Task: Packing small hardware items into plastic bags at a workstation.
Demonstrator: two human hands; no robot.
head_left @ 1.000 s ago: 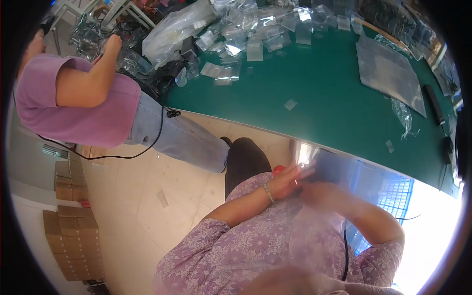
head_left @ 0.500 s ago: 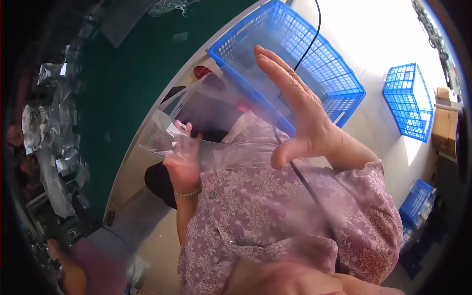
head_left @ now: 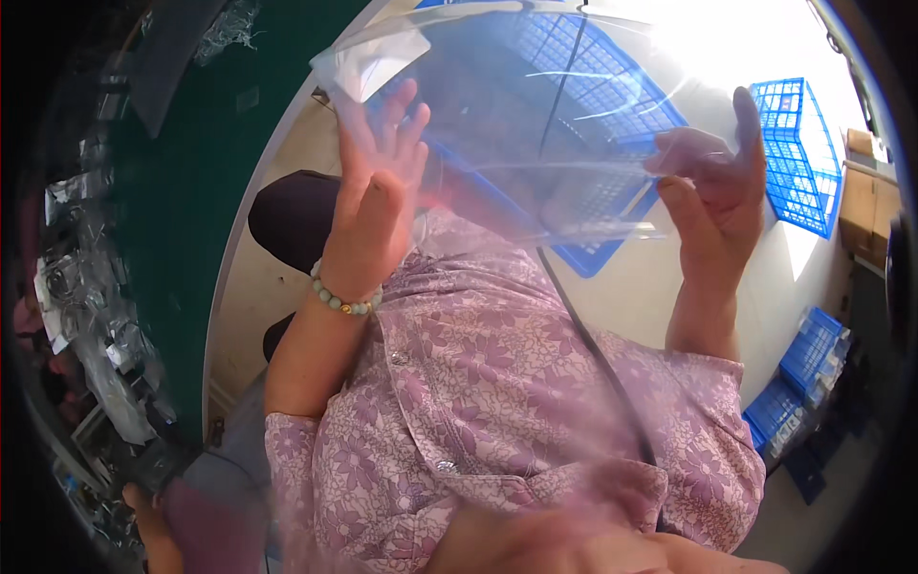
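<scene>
A large, clear, curved plastic sheet [head_left: 593,182] spans the space between my two hands in front of my chest. A whitish, glossy patch [head_left: 394,62] shows at its left end. My left hand [head_left: 375,191], a beaded bracelet at its wrist, is open at that end, with its fingers spread against or behind the film. Over on the right, my right hand [head_left: 712,187] pinches the sheet's edge between thumb and bent fingers, while one finger points up. Glare and see-through plastic blur the exact contact points.
Behind the sheet stands a blue plastic crate [head_left: 598,258]. Another blue crate [head_left: 794,158] is farther right near cardboard boxes [head_left: 870,206], with more blue crates [head_left: 808,359] lower down. A green table [head_left: 182,249] lies left, with clear plastic pieces [head_left: 105,344] beyond. Another person's arm [head_left: 153,531] shows lower left.
The clear sheet has risen and now stretches across to the right. My right hand has moved right and closed on its edge; my left hand has moved up.
</scene>
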